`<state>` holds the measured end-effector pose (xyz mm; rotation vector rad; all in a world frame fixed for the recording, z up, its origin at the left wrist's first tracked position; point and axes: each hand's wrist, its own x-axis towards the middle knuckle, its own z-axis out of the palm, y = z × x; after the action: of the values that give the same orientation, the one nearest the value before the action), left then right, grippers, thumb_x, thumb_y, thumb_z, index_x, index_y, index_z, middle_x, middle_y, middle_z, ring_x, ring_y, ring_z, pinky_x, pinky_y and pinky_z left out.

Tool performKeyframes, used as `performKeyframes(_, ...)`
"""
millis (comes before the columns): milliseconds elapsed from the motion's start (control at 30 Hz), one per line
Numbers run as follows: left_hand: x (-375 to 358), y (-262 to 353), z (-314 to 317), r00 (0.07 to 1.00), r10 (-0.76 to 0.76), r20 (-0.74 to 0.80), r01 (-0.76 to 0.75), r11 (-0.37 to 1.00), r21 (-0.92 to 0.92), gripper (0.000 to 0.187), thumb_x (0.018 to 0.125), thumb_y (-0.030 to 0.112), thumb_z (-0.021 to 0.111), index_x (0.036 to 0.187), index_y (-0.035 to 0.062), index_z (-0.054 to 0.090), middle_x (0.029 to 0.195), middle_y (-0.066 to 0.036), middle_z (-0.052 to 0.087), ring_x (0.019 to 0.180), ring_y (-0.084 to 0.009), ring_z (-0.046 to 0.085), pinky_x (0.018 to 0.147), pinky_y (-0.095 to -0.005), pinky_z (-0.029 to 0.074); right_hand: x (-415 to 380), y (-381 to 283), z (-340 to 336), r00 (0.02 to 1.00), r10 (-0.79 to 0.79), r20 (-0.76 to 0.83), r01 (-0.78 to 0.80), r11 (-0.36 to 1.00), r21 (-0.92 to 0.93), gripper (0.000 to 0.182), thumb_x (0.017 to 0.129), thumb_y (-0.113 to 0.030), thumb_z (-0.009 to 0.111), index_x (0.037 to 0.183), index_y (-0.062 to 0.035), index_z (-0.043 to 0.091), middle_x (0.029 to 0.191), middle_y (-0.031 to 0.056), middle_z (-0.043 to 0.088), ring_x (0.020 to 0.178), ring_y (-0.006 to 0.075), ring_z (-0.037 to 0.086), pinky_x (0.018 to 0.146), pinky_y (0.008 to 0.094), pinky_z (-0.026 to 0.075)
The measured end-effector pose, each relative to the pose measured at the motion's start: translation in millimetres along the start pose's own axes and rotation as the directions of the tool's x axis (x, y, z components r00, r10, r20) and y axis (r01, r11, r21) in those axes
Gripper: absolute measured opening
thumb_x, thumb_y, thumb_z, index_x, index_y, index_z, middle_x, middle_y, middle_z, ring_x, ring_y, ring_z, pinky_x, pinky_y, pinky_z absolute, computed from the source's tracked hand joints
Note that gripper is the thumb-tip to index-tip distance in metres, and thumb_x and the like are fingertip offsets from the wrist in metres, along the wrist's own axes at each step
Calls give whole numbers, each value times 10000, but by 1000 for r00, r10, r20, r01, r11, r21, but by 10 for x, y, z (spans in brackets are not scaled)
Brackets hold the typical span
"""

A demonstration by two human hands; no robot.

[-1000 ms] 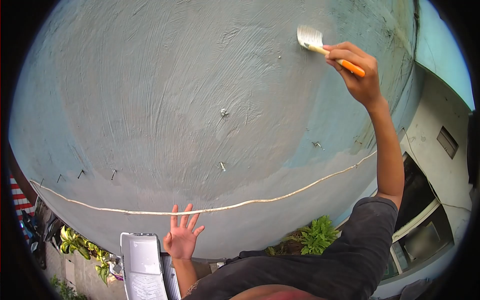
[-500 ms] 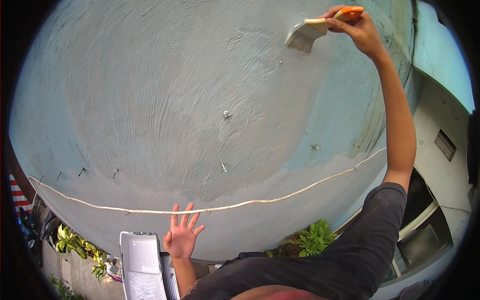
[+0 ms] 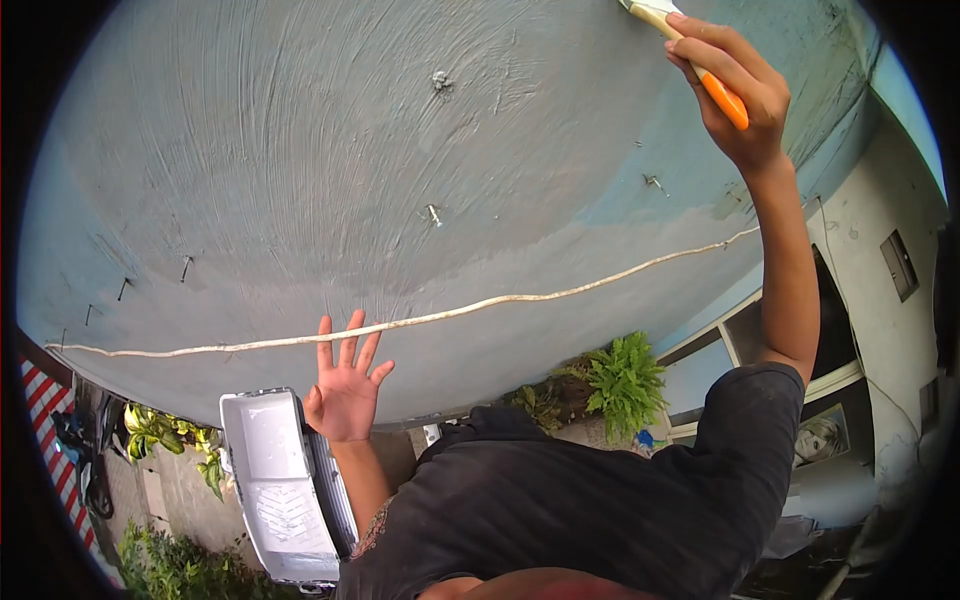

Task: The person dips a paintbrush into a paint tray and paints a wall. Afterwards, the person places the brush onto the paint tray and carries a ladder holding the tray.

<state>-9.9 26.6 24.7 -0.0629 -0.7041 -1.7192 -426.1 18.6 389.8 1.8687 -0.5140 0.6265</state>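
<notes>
At the upper right, my right hand [image 3: 745, 95] is closed around the handle of a paintbrush [image 3: 722, 97] with an orange end. The brush head is at the top edge, mostly out of view, by the grey, brush-streaked wall [image 3: 330, 170]. My left hand [image 3: 347, 390] is open, palm towards me and fingers spread upright. A thin white cable [image 3: 520, 298] runs across the wall and passes in front of those fingers. Just left of this hand is a white paint tray [image 3: 272, 440] with a ridged lower part.
Nails [image 3: 433, 215] stick out of the wall in several places. Below it are a green fern [image 3: 625, 385] and yellow-green leafy plants [image 3: 150, 425]. A window [image 3: 830, 320] is at the right, and a red-and-white striped surface [image 3: 50, 410] at the far left.
The view has tilted down, so the wall and cable sit higher. My right hand has turned, its brush now pointing up-left with the orange end lower. My left hand stays spread at the cable.
</notes>
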Motion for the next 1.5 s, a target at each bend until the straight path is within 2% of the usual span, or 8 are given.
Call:
performKeyframes(300,2,37,2,1000,-6,4,6,999,50,1067,823,442,717,1622,130,84,1661,-255,54,1523,-446,149,1047,-572,449,-698,-1006,120,699,211,683,-617,661,427,98,832,-2,736,915,-38,698,922,103,714,890,278,706,786,316,556)
performKeyframes(400,-6,17,-64,1000,-17,-13,18,999,28,1069,820,434,725,1622,133,86,1665,-248,31,1526,-449,131,1059,-582,431,-758,-289,101,727,277,628,-618,663,423,109,894,6,697,1002,8,713,1057,103,743,1036,245,703,903,314,555)
performKeyframes(500,-1,20,-99,999,-19,-36,20,1000,24,1061,822,432,722,1623,141,89,1669,-242,12,1530,-451,111,1066,-594,416,-266,232,-66,923,364,128,-350,653,672,193,901,-79,768,868,103,713,785,194,722,642,191,680,579,317,605)
performKeyframes(600,-12,8,-130,1000,-16,-26,16,1000,27,1056,822,445,718,1624,151,97,1674,-228,-6,1538,-445,69,1070,-597,406,-277,707,-416,878,478,13,-455,826,333,96,920,-11,701,1015,-6,713,1052,112,725,1012,209,701,832,336,576)
performKeyframes(867,-33,-12,-197,998,-30,-48,31,999,24,1080,818,478,726,1630,178,80,1685,-193,-21,1545,-429,48,1078,-592,399,-601,297,514,900,-287,-327,378,889,259,145,954,-146,707,979,-3,705,876,84,694,780,188,656,659,303,521)
performKeyframes(967,-30,-11,-213,999,-27,-27,27,1000,1,1080,818,476,725,1629,171,79,1683,-200,-19,1544,-434,45,1078,-599,401,-990,-836,37,913,196,357,-251,961,116,208,834,81,740,1039,77,701,1161,166,727,1047,266,715,906,327,584)
performKeyframes(1167,-19,-7,-162,1000,-22,-18,22,1000,6,1081,821,467,720,1626,150,71,1676,-219,-1,1536,-451,64,1069,-605,417,-1142,-1520,177,712,365,600,-668,616,418,191,785,65,756,955,0,696,1002,152,728,912,272,718,773,310,564)
performKeyframes(1500,-30,-11,-95,1000,-9,-14,9,1000,-16,1069,834,432,711,1628,162,49,1680,-205,31,1534,-426,125,1029,-589,440,-570,719,-543,949,311,-48,-297,937,185,152,864,69,721,1014,48,706,1082,138,728,986,218,707,853,308,570)
